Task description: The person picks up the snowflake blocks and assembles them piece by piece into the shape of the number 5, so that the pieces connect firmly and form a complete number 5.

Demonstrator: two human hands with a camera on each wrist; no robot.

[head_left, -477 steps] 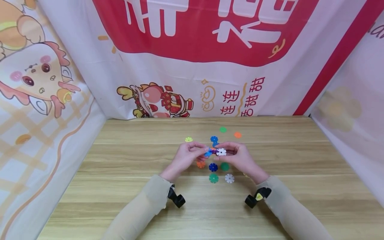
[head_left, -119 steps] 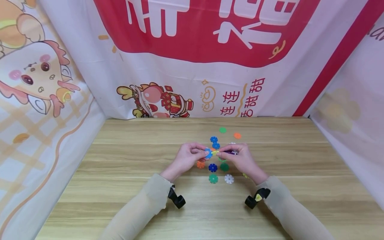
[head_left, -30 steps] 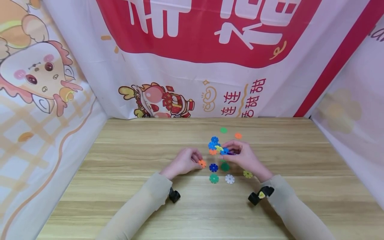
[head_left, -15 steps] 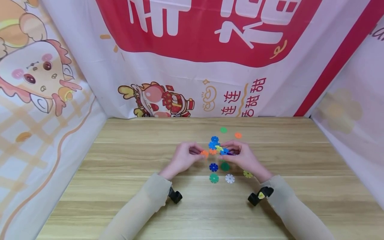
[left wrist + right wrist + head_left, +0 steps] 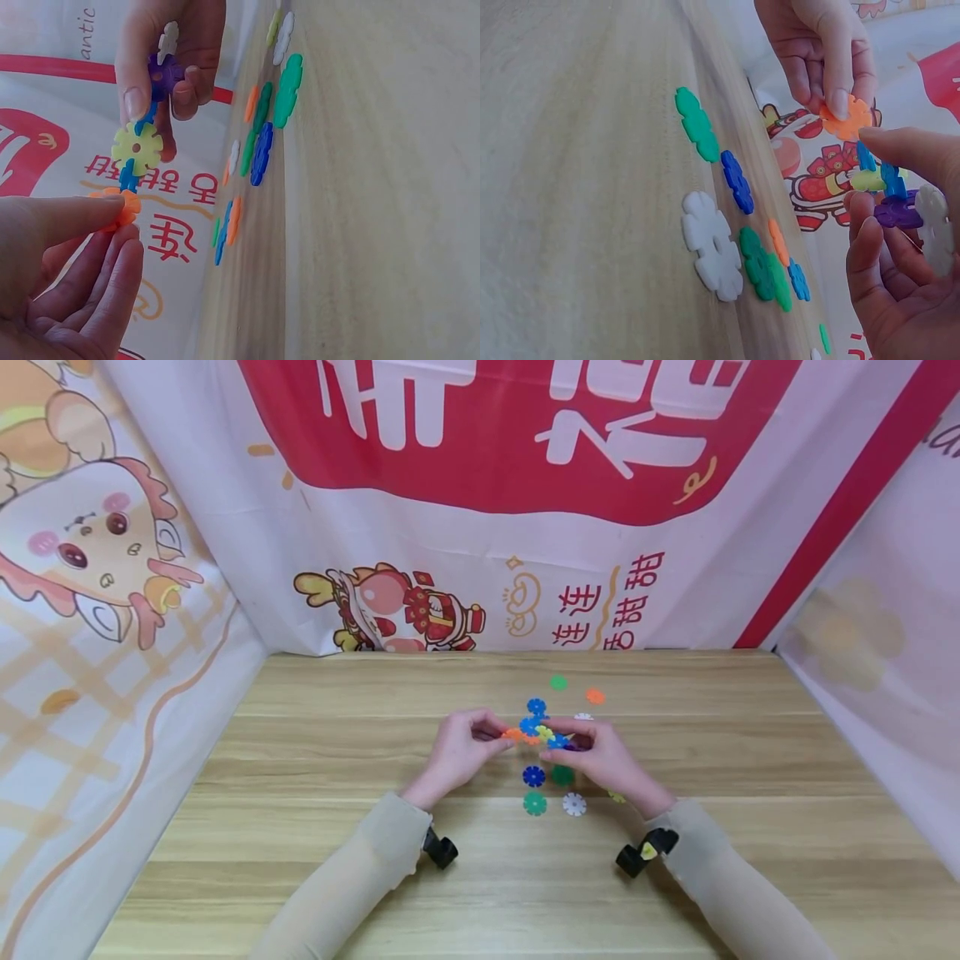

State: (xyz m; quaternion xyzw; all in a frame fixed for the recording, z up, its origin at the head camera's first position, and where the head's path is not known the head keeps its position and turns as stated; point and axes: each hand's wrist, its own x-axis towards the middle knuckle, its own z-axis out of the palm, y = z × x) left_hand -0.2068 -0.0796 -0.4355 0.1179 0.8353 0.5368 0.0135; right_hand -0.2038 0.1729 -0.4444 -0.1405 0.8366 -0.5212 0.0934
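My left hand point(image 5: 461, 752) pinches an orange notched plastic disc point(image 5: 847, 118) between thumb and fingers. My right hand point(image 5: 603, 756) grips a chain of interlocking discs above the table. Within it are a white disc point(image 5: 934, 232), a purple disc point(image 5: 896, 212), a blue disc point(image 5: 892, 180) and a yellow disc point(image 5: 146, 148). A second blue disc point(image 5: 129, 176) ends the chain on the left hand's side. The orange disc meets this blue one edge to edge, roughly crosswise. In the left wrist view, the right thumb lies at the blue disc beside the yellow one.
Loose discs lie on the wooden table point(image 5: 337, 860) under and around the hands, among them dark blue point(image 5: 533, 777), green point(image 5: 535, 803) and white point(image 5: 574, 804). Farther back are a green disc point(image 5: 558, 682) and an orange disc point(image 5: 595, 696). Printed cloth point(image 5: 450, 543) hangs behind.
Earlier the hands brought the blue and yellow discs together. Then my left hand picked an orange disc off the table and moved it up and rightward to the chain in my right hand.
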